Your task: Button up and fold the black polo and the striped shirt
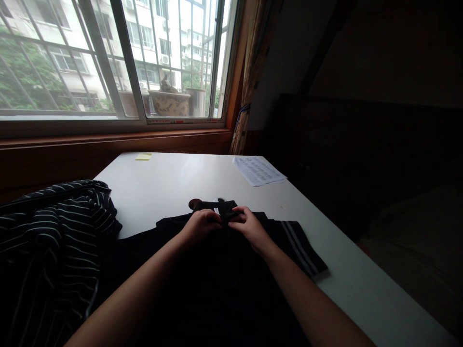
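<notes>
A black shirt (231, 279) lies spread on the white table (188, 173), its sleeve (298, 246) with two grey stripes reaching out to the right. At the collar (228, 206), my left hand (202, 224) has its fingers closed on the fabric on one side. My right hand (250, 227) pinches the cloth on the other side, close beside the left. Whatever lies between the fingertips is too dark to make out. Just beyond the collar, a brown rounded thing (195, 203) and a small white one (220, 199) partly show.
To the left is a heap of black cloth with white stripes (54, 241). Printed sheets (258, 170) lie near the table's far right corner, and a yellow sticky note (143, 156) near its back edge. Behind the table is a barred window (144, 62) with a tied curtain (246, 96).
</notes>
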Demonstrator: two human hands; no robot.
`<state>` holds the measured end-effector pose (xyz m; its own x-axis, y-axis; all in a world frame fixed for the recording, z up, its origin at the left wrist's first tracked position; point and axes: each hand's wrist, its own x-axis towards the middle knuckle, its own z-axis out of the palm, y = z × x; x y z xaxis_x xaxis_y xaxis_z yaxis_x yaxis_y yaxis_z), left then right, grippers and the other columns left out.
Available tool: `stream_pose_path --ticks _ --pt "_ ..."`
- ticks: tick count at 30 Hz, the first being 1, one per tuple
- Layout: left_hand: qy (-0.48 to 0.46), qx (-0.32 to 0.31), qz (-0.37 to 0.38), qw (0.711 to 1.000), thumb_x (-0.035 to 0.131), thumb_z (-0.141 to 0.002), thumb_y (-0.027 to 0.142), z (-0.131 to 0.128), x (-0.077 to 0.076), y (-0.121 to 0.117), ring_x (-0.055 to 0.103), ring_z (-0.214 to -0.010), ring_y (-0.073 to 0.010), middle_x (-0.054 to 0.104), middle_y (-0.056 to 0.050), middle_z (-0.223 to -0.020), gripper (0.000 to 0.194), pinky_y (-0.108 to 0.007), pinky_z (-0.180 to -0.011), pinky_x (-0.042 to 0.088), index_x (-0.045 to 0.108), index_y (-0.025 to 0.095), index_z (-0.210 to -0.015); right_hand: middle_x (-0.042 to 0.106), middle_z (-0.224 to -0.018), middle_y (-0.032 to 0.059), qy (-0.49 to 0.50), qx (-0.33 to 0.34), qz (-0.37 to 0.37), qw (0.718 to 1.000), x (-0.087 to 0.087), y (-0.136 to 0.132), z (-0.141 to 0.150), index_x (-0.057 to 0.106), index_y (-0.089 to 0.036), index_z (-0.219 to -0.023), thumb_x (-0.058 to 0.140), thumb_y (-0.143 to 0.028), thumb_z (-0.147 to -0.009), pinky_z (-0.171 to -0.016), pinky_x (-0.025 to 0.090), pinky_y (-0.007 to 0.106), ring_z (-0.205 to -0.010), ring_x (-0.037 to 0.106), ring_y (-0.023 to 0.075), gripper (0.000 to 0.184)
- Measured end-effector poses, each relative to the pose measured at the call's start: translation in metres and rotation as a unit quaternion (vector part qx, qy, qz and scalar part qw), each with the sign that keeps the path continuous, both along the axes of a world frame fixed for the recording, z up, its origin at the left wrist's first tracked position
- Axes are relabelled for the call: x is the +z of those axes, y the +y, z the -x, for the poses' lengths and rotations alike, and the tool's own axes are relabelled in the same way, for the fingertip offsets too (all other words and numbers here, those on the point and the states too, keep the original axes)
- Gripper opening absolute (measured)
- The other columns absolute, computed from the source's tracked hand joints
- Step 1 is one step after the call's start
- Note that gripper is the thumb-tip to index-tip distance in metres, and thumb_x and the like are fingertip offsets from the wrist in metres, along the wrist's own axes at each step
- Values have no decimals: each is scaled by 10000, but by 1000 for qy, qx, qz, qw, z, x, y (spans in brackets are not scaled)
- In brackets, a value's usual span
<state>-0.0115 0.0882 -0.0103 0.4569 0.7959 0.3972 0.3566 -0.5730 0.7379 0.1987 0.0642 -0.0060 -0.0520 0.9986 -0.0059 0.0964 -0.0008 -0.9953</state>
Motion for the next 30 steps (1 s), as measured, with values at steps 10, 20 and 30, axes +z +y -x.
stream_pose_path --ticks 10,20,30 --pt "21 12 1 1000 776 -768 211 1 0 0 632 -858 -190 717 -10 -872 109 -284 -792 471 748 216 -874 700 -856 -6 -30 -21 -28 999 0 -1 3 560 -235 -1047 711 -198 -657 -781 498 338 -838 664 204 420" --pt "18 22 8 1000 787 -747 172 1 -1 0 634 -845 -178 712 -12 -873 132 -272 -785 466 752 209 -868 707 -841 -3 40 -49 -8 998 -5 -7 19 547 -231 -1000 769 -219 -622 -801 492 339 -843 671 208 438" --pt "2 55 26 998 808 -710 179 -2 -3 -1 647 -769 -165 697 -11 -821 129 -257 -716 476 717 174 -801 733 -851 4 95 -39 15 995 0 -11 21 556 -222 -960 812 -238 -597 -818 487 329 -843 677 202 444"
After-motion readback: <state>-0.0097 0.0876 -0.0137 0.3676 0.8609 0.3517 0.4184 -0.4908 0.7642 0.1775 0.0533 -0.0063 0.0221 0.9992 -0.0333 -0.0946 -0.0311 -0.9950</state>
